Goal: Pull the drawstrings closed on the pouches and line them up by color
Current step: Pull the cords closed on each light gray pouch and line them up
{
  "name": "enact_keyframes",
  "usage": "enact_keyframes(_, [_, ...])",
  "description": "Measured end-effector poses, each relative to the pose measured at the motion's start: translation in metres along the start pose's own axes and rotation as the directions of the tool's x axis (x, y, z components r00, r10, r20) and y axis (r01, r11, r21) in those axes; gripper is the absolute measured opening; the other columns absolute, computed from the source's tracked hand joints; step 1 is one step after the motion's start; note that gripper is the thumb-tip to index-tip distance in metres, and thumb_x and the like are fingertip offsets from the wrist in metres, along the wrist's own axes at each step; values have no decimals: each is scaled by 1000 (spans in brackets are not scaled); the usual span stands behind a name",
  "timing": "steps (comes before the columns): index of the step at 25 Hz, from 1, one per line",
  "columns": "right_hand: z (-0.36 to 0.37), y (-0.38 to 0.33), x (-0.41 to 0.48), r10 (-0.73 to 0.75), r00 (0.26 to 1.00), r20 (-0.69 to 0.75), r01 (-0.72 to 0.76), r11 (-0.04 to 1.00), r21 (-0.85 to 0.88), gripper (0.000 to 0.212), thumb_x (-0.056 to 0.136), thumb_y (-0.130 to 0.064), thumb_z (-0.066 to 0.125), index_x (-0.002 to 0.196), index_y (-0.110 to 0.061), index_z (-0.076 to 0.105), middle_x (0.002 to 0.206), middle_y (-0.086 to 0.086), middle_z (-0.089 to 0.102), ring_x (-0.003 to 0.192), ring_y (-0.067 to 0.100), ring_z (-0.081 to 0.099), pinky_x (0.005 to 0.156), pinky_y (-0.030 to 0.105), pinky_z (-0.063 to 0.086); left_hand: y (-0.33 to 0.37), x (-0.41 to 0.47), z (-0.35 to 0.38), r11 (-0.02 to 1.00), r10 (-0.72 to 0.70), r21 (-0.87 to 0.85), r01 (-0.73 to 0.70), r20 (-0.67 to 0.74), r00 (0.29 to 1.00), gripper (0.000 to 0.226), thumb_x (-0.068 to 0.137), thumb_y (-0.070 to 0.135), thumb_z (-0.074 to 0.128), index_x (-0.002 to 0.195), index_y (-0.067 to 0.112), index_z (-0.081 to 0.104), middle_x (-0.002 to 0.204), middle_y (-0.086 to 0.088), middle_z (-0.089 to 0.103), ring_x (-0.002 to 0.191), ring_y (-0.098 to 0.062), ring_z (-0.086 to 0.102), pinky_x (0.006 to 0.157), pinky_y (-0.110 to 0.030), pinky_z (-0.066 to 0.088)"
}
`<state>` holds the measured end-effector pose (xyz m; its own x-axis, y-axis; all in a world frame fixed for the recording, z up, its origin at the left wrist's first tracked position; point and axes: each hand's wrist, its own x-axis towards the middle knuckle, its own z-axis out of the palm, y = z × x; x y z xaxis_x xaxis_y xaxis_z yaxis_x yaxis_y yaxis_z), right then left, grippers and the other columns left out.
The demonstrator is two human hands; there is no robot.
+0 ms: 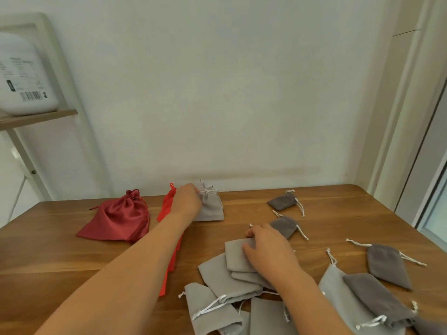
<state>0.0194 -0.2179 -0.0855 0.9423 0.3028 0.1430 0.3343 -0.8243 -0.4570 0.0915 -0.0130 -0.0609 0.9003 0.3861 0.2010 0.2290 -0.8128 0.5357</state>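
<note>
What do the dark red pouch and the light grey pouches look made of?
Dark red gathered pouch: probably satin-like fabric, glossy, with bright highlights along its folds. Light grey flat pouches: likely velvet or faux suede, matte, no sheen.

Wooden table (72, 250), white jug (24, 76) on shelf (38, 117), pale wall (217, 93), door frame (396, 117) at right

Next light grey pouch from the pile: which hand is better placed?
Right. The right hand lies on the pile's top light grey pouch; the left hand is stretched out to the far closed grey pouch.
</note>
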Motion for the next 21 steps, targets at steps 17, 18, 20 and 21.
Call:
enact_keyframes(17, [-8, 2, 2, 23, 998, 60, -16, 993, -115, 43, 90, -3, 45, 129, -19, 53, 128, 2, 56, 120, 20, 46, 96, 28, 40, -1, -34, 8, 920, 240, 232, -315, 302, 922, 33, 100, 22, 39, 112, 8, 66, 108, -15, 65, 102, -28, 58, 81, -31, 44])
enact_keyframes(18, [-8, 4, 2, 23, 998, 51, -18, 994, -109, 41, 92, -5, 46, 129, -20, 53, 128, 2, 54, 122, 20, 43, 96, 28, 39, 0, -36, 4, 937, 231, 191, -294, 294, 928, 32, 100, 22, 41, 113, 9, 66, 109, -14, 65, 101, -27, 58, 81, -31, 44])
enact_keyframes(20, [-7, 6, 3, 31, 999, 44, -27, 995, -99, 31, 94, -10, 49, 123, -20, 56, 126, 3, 52, 120, 19, 40, 95, 27, 37, 7, -46, -4, 963, 241, 62, -263, 243, 940, 27, 97, 22, 47, 110, 11, 69, 109, -6, 66, 102, -20, 57, 79, -25, 41])
enact_keyframes(21, [-9, 5, 2, 38, 999, 29, -36, 996, -79, 24, 94, -13, 51, 117, -19, 58, 123, 3, 51, 118, 19, 41, 93, 27, 36, 12, -52, -9, 964, 266, -47, -262, 223, 938, 24, 96, 22, 52, 107, 13, 70, 108, -1, 67, 102, -15, 58, 77, -20, 39])
